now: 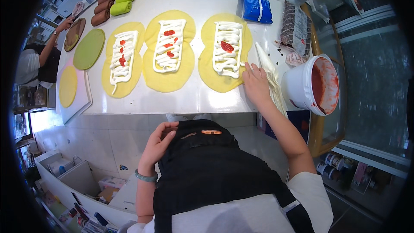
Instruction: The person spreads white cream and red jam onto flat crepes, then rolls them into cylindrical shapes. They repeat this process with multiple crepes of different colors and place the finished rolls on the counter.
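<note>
Three pairs of overlapping yellow crepes lie in a row on the white table, each with piped white cream and red jam on top. My right hand (257, 85) is at the right edge of the right crepe (222, 85), fingertips touching beside the cream's lower corner, fingers slightly spread. Beside it lies a piping bag (268, 67) of pale cream. The middle crepe (166, 84) and left crepe (116, 90) are out of reach of either hand. My left hand (158, 140), wearing a bracelet, rests before the black apron (194, 168), fingers loosely bent and apart, holding nothing.
A white bucket (297, 84) smeared with red jam stands at the right edge. Behind it are a blue packet (257, 2) and a dark, clear-wrapped bag (296, 28). Green rolls (122, 7) and brown rolls (101, 17) sit far left, near another person's hand (65, 23).
</note>
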A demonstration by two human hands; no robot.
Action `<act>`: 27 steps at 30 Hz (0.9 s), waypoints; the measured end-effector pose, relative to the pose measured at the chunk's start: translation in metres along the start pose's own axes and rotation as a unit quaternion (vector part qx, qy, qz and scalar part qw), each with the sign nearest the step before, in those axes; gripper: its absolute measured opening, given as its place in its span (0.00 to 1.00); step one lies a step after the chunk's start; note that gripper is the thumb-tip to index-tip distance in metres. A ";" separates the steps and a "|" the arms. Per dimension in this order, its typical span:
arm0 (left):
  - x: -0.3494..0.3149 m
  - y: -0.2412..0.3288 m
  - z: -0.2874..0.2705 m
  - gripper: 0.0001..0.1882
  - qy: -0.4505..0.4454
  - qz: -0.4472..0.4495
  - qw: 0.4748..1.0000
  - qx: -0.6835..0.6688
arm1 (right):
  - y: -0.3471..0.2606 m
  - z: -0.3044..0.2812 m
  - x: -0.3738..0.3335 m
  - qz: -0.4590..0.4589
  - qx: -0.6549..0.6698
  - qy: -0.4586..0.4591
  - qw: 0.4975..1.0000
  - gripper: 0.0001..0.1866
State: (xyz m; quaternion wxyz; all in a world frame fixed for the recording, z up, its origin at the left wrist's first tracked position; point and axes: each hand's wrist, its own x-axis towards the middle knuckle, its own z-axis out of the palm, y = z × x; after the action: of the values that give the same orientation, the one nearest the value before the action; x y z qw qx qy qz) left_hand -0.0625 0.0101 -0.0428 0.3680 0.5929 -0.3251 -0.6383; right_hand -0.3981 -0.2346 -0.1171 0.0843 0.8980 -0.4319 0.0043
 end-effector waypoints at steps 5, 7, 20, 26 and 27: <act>-0.003 -0.003 -0.011 0.16 0.023 0.009 1.000 -0.014 | 0.001 -0.018 -0.004 0.016 0.002 -0.032 0.999 0.14; -0.005 -0.007 -0.021 0.16 0.032 0.011 0.999 -0.028 | -0.004 -0.030 -0.001 0.023 0.007 -0.039 0.999 0.16; 0.048 0.006 -0.261 0.19 0.398 0.137 0.871 0.253 | -0.212 -0.137 0.215 -0.166 0.498 -0.038 0.850 0.21; 0.111 0.006 -0.282 0.21 0.436 0.130 0.863 0.218 | -0.361 -0.080 0.392 -0.418 0.392 -0.140 0.807 0.19; 0.110 0.007 -0.283 0.22 0.437 0.115 0.866 0.213 | -0.379 -0.072 0.410 -0.447 0.371 -0.163 0.797 0.18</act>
State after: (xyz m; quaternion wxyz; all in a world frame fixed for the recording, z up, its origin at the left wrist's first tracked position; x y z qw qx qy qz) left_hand 0.2169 -0.0812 -0.1183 0.4077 0.8335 -0.3250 -0.1826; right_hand 0.1579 -0.3086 -0.0693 -0.3342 0.9412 0.0450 -0.0206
